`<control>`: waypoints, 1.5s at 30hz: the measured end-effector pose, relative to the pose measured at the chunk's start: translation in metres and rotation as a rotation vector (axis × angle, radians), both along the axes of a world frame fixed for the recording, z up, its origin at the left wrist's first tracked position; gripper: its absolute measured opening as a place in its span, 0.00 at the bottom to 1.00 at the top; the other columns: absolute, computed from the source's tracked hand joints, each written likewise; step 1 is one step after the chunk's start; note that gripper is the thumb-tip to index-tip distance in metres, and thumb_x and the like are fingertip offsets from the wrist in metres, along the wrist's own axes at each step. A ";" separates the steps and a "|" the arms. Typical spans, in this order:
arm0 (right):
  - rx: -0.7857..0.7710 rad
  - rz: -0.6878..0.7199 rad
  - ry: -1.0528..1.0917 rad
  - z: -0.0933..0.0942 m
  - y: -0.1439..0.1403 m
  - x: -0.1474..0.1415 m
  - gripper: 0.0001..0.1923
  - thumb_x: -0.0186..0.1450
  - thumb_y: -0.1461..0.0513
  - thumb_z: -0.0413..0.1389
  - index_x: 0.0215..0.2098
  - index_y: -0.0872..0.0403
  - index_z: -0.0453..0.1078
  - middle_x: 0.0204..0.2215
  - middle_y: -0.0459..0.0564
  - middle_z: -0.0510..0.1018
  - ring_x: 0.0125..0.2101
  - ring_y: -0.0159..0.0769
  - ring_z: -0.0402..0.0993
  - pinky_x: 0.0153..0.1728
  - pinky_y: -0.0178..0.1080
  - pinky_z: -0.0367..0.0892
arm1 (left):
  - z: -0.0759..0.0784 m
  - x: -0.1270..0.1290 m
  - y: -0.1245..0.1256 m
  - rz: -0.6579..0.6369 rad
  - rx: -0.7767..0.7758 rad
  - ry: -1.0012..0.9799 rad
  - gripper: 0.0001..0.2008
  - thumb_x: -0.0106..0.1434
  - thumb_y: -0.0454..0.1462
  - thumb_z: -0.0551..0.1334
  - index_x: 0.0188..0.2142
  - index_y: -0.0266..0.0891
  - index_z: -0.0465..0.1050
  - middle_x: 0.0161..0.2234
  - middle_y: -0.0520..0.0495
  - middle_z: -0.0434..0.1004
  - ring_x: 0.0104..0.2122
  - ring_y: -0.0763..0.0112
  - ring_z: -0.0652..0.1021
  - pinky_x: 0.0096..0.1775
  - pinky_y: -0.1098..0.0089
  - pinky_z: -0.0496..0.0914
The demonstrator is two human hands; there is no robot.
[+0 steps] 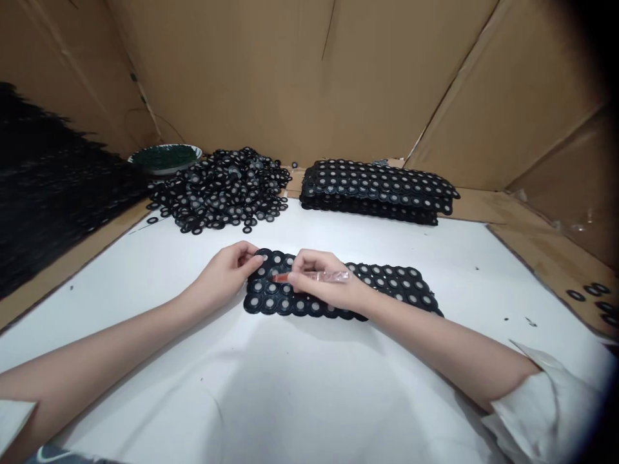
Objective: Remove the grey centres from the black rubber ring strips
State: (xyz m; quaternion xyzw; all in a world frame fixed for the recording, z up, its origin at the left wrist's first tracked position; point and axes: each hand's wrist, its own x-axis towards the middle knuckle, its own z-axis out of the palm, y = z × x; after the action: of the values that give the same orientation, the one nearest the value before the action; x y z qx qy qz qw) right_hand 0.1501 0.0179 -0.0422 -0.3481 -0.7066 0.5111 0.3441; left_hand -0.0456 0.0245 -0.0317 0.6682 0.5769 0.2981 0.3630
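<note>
A black sheet of joined round pieces with pale centres [403,283] lies flat on the white tabletop. My left hand [236,269] pinches the sheet's far left corner between thumb and fingers. Over the left part of the sheet, my right hand [323,276] is closed around a slim tool with a reddish tip and a clear, plastic-wrapped handle [333,276]. The tool's tip points left and is close to the discs; whether it touches them I cannot tell. My right hand and forearm cover part of the sheet's middle.
A heap of loose black rings [232,193] lies at the back left, beside a bowl of dark green bits [164,158]. Stacked black sheets [377,187] stand at the back right. Cardboard walls [271,77] enclose the table. Several rings [597,290] lie at the right edge.
</note>
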 end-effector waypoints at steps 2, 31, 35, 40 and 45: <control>-0.017 0.009 0.037 0.000 -0.001 0.000 0.10 0.60 0.57 0.50 0.26 0.54 0.59 0.18 0.41 0.66 0.23 0.27 0.67 0.31 0.35 0.65 | -0.001 -0.001 0.000 0.001 0.025 0.051 0.09 0.56 0.41 0.55 0.25 0.39 0.63 0.22 0.54 0.63 0.24 0.73 0.65 0.28 0.72 0.58; 0.240 -0.106 -0.151 0.001 -0.007 -0.027 0.04 0.63 0.62 0.41 0.32 0.51 0.55 0.18 0.40 0.58 0.19 0.26 0.54 0.21 0.32 0.51 | 0.004 0.016 -0.026 0.113 -0.272 -0.396 0.07 0.54 0.40 0.56 0.29 0.37 0.65 0.25 0.51 0.66 0.26 0.70 0.68 0.27 0.71 0.60; 0.121 -0.110 -0.014 0.000 -0.005 -0.024 0.05 0.62 0.62 0.42 0.30 0.52 0.57 0.19 0.41 0.63 0.21 0.27 0.59 0.25 0.33 0.57 | 0.002 0.010 -0.021 0.019 -0.141 -0.177 0.07 0.51 0.37 0.58 0.31 0.38 0.64 0.26 0.52 0.68 0.28 0.68 0.69 0.29 0.70 0.61; 0.146 -0.324 0.332 0.002 -0.005 -0.011 0.08 0.64 0.62 0.39 0.29 0.52 0.56 0.17 0.40 0.65 0.18 0.26 0.60 0.28 0.35 0.62 | -0.001 0.009 -0.021 0.031 0.071 0.061 0.08 0.57 0.42 0.54 0.30 0.39 0.65 0.28 0.50 0.67 0.31 0.65 0.68 0.32 0.67 0.61; 0.326 -0.286 0.076 0.005 -0.011 -0.015 0.06 0.61 0.57 0.48 0.31 0.52 0.60 0.28 0.46 0.70 0.24 0.28 0.65 0.30 0.35 0.62 | 0.001 0.011 -0.028 -0.033 0.355 0.230 0.08 0.59 0.42 0.53 0.30 0.41 0.65 0.32 0.49 0.67 0.38 0.64 0.65 0.38 0.66 0.60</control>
State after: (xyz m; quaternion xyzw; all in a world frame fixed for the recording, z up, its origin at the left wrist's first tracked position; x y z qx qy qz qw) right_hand 0.1350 0.0069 -0.0370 -0.3650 -0.7098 0.3487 0.4912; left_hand -0.0351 -0.0039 -0.0304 0.7608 0.5417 0.3110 0.1763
